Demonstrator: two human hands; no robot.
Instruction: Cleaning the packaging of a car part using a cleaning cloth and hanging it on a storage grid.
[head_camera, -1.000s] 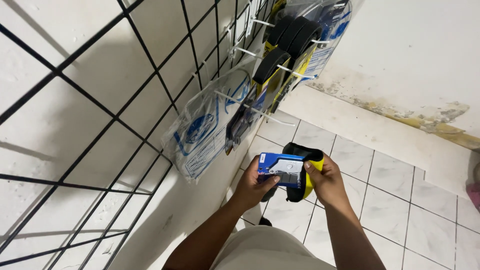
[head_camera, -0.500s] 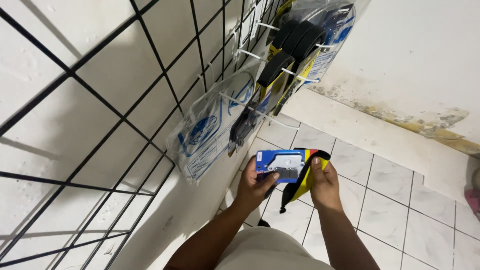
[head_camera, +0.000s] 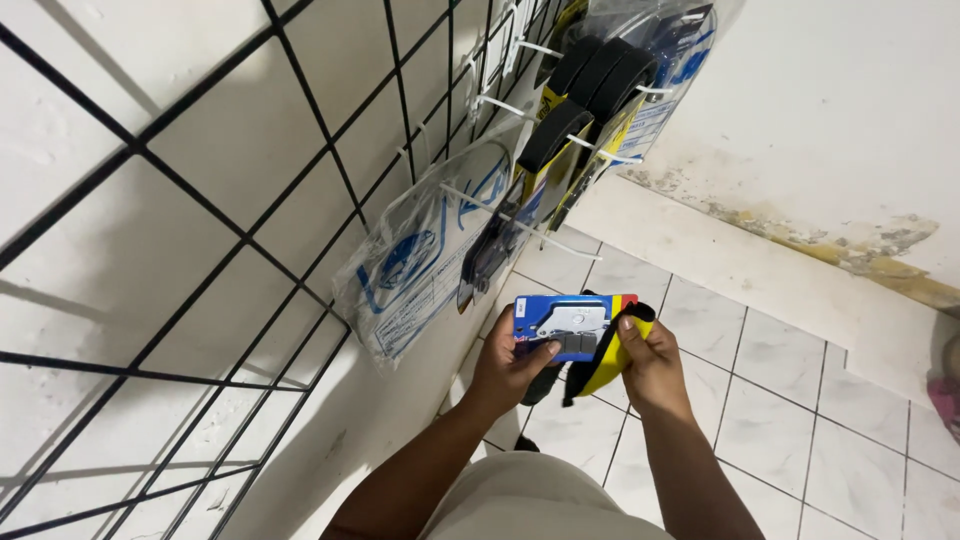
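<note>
A: What's the left hand (head_camera: 515, 362) got?

B: Fingers curled round the left edge of a blue blister pack (head_camera: 572, 322), thumb on its front. Right hand (head_camera: 648, 362) pinches the pack's right edge plus a yellow-and-black pack (head_camera: 608, 362) tucked behind it.

A: Where's that vs. the rack?

B: Both hands up front, w/ the wire grid (head_camera: 300, 180) up and left of them. Clear bagged item (head_camera: 425, 265) hangs just above-left; black-and-yellow packs (head_camera: 580, 100) on white hooks further above. Tiled floor (head_camera: 790, 420) below.
</note>
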